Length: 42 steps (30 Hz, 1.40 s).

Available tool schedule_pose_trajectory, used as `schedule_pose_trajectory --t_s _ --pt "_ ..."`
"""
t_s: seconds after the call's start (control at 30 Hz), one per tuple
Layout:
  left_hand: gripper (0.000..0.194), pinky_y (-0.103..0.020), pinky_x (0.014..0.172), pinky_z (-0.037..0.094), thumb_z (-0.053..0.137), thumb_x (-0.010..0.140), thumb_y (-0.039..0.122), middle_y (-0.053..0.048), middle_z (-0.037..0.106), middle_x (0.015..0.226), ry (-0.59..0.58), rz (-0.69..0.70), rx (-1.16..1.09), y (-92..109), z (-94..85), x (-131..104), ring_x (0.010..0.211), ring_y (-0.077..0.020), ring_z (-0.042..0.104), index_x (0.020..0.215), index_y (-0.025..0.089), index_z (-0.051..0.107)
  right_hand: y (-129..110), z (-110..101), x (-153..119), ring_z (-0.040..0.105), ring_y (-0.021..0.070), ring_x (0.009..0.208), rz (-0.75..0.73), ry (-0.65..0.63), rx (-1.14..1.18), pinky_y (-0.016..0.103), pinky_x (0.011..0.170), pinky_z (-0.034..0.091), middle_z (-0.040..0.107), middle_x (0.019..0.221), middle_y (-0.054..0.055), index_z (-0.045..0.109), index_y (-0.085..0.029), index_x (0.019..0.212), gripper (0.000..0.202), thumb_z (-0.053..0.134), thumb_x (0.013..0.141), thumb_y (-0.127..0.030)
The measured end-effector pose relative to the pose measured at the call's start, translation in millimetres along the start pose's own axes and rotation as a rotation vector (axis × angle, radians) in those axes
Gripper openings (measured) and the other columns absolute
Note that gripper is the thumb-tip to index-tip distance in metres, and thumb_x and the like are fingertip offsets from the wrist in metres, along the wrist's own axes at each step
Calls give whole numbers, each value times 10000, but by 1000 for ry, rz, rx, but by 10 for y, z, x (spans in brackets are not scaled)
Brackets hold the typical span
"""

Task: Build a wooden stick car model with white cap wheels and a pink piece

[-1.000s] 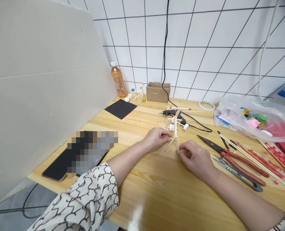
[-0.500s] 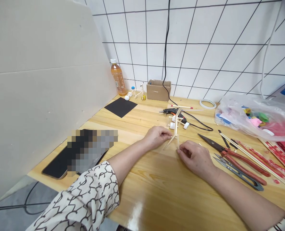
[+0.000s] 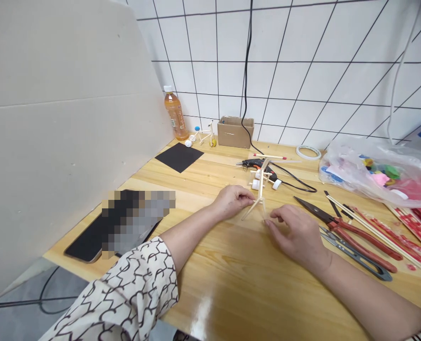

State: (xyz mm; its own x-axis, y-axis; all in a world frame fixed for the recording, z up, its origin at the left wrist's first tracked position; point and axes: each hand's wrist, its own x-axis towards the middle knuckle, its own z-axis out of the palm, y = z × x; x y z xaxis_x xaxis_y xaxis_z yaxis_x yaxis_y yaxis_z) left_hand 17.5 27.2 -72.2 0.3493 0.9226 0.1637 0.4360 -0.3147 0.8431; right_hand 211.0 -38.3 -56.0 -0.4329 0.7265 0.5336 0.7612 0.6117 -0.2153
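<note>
A small frame of pale sticks [image 3: 261, 189] with white wheel-like pieces at its far end stands on the wooden table. My left hand [image 3: 233, 201] pinches the frame's near left part between thumb and fingertips. Just right of the frame's near legs is my right hand [image 3: 295, 232], its thumb and fingers apart, with nothing visible between them. A black glue gun [image 3: 256, 165] lies behind the frame, and a red-tipped stick [image 3: 270, 157] is seen beyond the frame's top.
Red-handled pliers [image 3: 359, 237] and grey snips [image 3: 370, 263] lie right of my right hand, near sticks [image 3: 380, 237] and a plastic bag [image 3: 373, 180]. Behind are a box [image 3: 235, 133], bottle [image 3: 175, 116], tape roll [image 3: 308, 152], black sheet [image 3: 179, 157] and stick model [image 3: 206, 136]. A phone [image 3: 89, 241] lies left.
My right hand has opened and moved slightly right, its thumb and fingers coming away from the frame's near right leg. My left hand still holds the frame.
</note>
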Motion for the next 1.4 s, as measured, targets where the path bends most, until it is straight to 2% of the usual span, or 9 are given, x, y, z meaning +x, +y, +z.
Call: schedule_pose_trajectory --t_s 0.13,0.23,0.33,0.63,0.93,1.4 --pt "153 -189 597 433 624 715 231 -26 698 729 6 6 -10 -20 5 5 671 -133 595 789 148 730 -167 24 26 464 145 595 -284 24 -145 285 573 293 552 601 24 604 -164 737 145 489 822 -145" --pt "154 -188 597 434 625 712 227 -27 698 726 8 -1 -19 -15 7 6 672 -133 595 790 145 730 -289 103 77 416 146 541 -467 11 -268 303 540 247 525 560 16 627 -142 847 199 444 807 -77" --pt "154 -190 596 434 626 710 221 -34 700 726 7 -1 -28 -7 6 7 672 -135 596 784 136 731 -366 176 128 413 148 524 -549 -2 -338 311 527 219 527 553 24 622 -102 927 239 430 791 -61" --pt "147 -190 597 439 632 705 222 -22 708 744 3 2 -25 -28 -1 17 678 -132 600 790 160 734 -385 209 166 447 155 501 -496 -109 -420 320 514 169 558 549 47 613 -102 824 198 463 718 -27" --pt "144 -202 618 451 639 700 204 -35 710 752 13 0 -56 -18 3 18 689 -143 611 790 143 734 -380 213 190 419 149 502 -498 -87 -422 318 523 150 545 533 37 591 -134 708 158 475 698 -26" --pt "132 -203 643 464 642 705 194 -41 712 764 7 -1 -77 -39 1 27 719 -146 621 786 144 733 -350 224 183 410 149 512 -493 -73 -364 316 524 178 530 540 38 598 -126 732 190 440 730 -21"
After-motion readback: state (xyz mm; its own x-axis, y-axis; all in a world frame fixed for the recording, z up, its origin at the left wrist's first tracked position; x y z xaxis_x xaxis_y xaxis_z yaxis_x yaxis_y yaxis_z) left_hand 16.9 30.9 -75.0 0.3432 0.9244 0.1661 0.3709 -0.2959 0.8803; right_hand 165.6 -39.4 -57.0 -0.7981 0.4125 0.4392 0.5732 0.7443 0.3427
